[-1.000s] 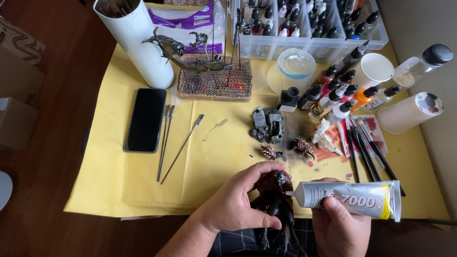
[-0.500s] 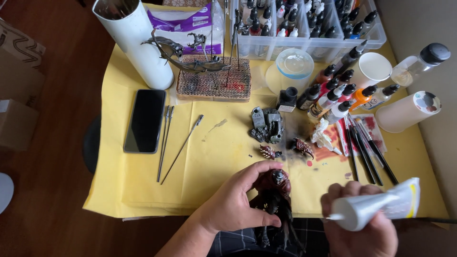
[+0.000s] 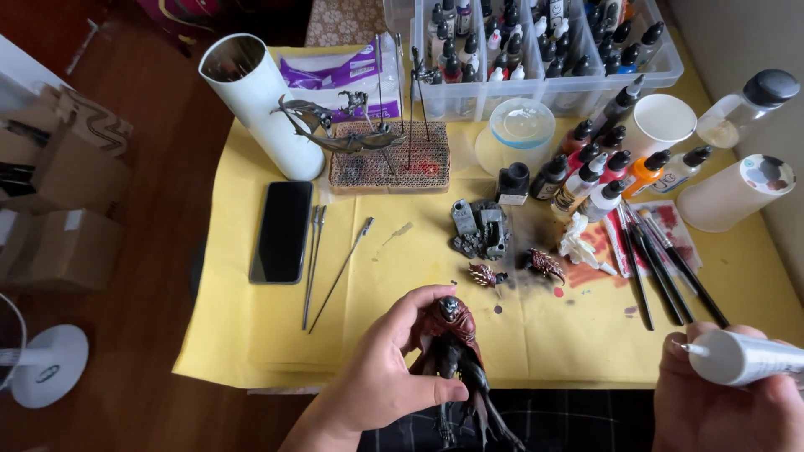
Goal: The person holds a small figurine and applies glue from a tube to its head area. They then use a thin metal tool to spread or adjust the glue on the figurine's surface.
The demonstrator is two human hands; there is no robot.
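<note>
My left hand grips a dark red and black figurine at the front edge of the yellow-covered table; the figure's head points away from me. At the lower right, my right hand holds a white glue tube with its thin nozzle pointing left, well clear of the figurine. Two small red painted parts and a grey rocky base piece lie just beyond the figurine.
A black phone and thin metal tools lie at the left. A white tube, a cork block with parts on wires, several paint bottles, brushes, a paper cup and a bottle tray fill the back.
My right hand has carried the glue tube down and to the right, turning its nozzle to the left. The left hand and figurine have stayed where they were.
</note>
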